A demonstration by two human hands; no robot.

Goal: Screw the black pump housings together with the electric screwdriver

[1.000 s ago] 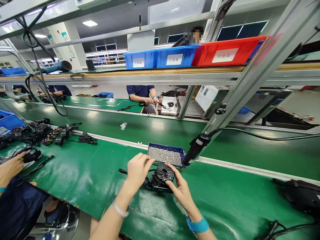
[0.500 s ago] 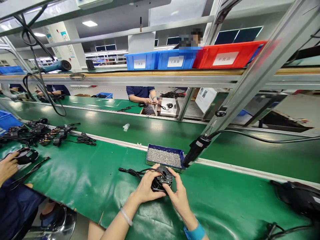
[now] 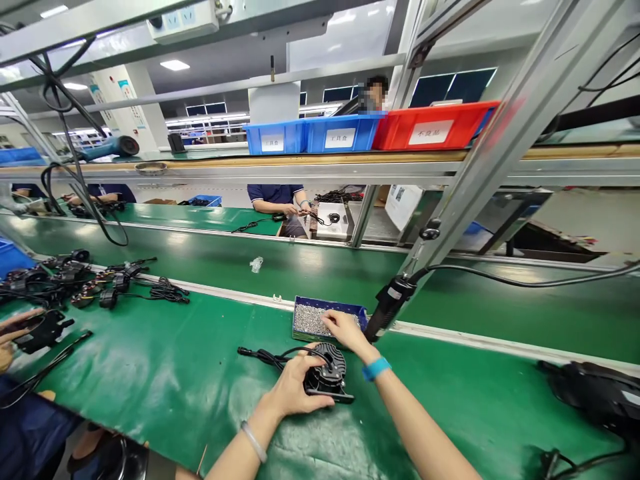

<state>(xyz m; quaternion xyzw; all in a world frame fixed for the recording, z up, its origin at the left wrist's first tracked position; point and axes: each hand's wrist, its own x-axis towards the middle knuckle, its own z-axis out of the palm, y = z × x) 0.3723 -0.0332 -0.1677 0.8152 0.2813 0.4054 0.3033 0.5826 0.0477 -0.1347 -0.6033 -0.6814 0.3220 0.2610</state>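
Observation:
My left hand (image 3: 296,385) grips a round black ribbed housing with a cable (image 3: 330,368) from its left side, thumb along the near edge and fingers over the top. The housing rests on the green mat, and its bundled cable (image 3: 265,357) trails off to the left. Beyond it stands a blue tray (image 3: 357,311) filled with small silvery screws (image 3: 309,319). My right hand (image 3: 345,328) is over that tray, fingertips pinched down at the screws; whether a screw is between them is hidden. Just right of the tray hangs a black electric screwdriver (image 3: 387,308).
Black cabled parts (image 3: 105,283) lie heaped at the left, where a co-worker's hand (image 3: 10,337) holds another part. A dark device (image 3: 595,403) sits at the right. A slanted metal post (image 3: 450,227) rises behind the screwdriver. Bins (image 3: 435,127) line the shelf above.
My right hand has left the housing and moved up to the screw tray. My left hand keeps its hold on the housing, which now shows a flat plate at its near edge.

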